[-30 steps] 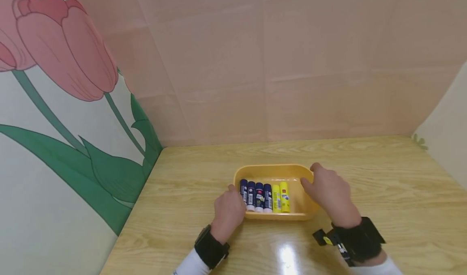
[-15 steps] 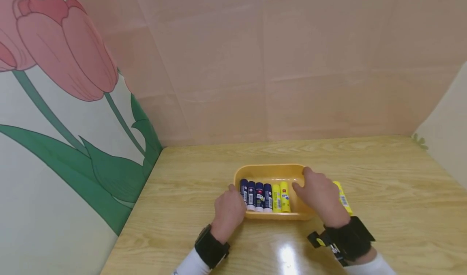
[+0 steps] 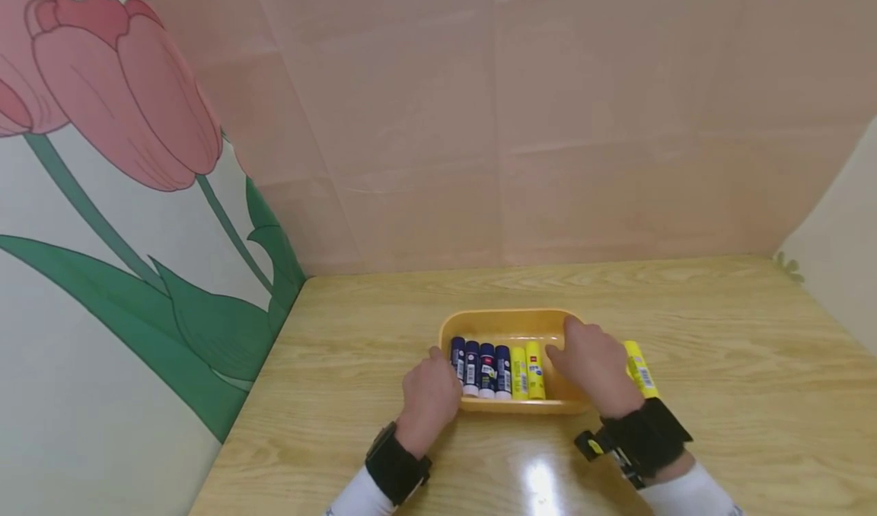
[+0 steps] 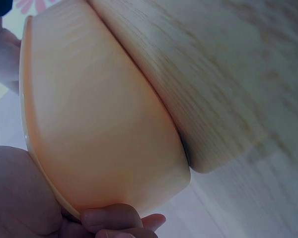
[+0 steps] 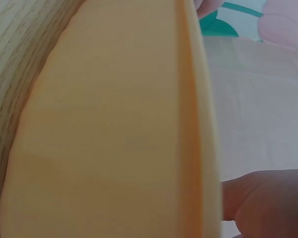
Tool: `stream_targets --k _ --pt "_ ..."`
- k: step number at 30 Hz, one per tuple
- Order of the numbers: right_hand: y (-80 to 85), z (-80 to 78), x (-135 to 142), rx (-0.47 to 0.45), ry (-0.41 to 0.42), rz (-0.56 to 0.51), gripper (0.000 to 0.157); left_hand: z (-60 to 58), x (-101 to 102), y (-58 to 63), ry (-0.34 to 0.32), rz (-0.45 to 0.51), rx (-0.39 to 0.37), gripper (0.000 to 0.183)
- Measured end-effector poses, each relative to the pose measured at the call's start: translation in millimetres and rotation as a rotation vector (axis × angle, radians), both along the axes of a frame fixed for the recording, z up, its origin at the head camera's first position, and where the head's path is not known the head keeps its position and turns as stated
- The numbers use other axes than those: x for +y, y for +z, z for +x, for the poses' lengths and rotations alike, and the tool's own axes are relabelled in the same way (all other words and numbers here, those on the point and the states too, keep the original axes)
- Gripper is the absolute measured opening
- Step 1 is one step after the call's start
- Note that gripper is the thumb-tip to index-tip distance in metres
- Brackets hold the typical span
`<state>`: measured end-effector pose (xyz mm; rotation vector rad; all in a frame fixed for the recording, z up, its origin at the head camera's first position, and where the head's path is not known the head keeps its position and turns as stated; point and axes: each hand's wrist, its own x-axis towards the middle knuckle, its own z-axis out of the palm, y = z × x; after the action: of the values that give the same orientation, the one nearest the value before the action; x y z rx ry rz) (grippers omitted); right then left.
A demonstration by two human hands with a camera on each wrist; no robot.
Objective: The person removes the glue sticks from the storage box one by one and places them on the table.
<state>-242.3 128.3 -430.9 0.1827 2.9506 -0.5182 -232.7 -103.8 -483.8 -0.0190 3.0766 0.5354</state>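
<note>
A yellow plastic tray (image 3: 510, 318) stands on the table. Inside it, on the left, several navy glue sticks (image 3: 487, 370) lie in a row, followed by two yellow glue sticks (image 3: 527, 371). My left hand (image 3: 432, 390) grips the tray's left end, its fingers (image 4: 111, 218) curled at the rim in the left wrist view. At the right end my right hand (image 3: 599, 364) holds the rim, thumb on the inner side; its other fingers are mostly hidden. Another yellow glue stick (image 3: 640, 369) lies on the table just right of that hand, partly covered by it.
The wood-grain table (image 3: 356, 326) runs back to a wall hung with a creased pink sheet (image 3: 425, 120). A panel with painted tulips (image 3: 123, 90) borders the left side. A pale wall (image 3: 843, 250) borders the right.
My right hand has moved left onto the tray's right end, uncovering the yellow glue stick on the table. The left hand and the tray have stayed in place.
</note>
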Motion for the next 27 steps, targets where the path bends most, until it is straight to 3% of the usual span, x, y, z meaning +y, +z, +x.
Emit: stream_targets --k 19,27 --pt "-16.1 -15.1 -2 0.007 0.025 -0.003 0.044 -0.5 0 -0.2 -0.003 -0.007 0.003 0.031" --pt "-20.3 -17.9 -5 -0.023 0.024 0.004 0.040 -0.2 0 -1.8 -0.015 -0.019 0.052 0.023"
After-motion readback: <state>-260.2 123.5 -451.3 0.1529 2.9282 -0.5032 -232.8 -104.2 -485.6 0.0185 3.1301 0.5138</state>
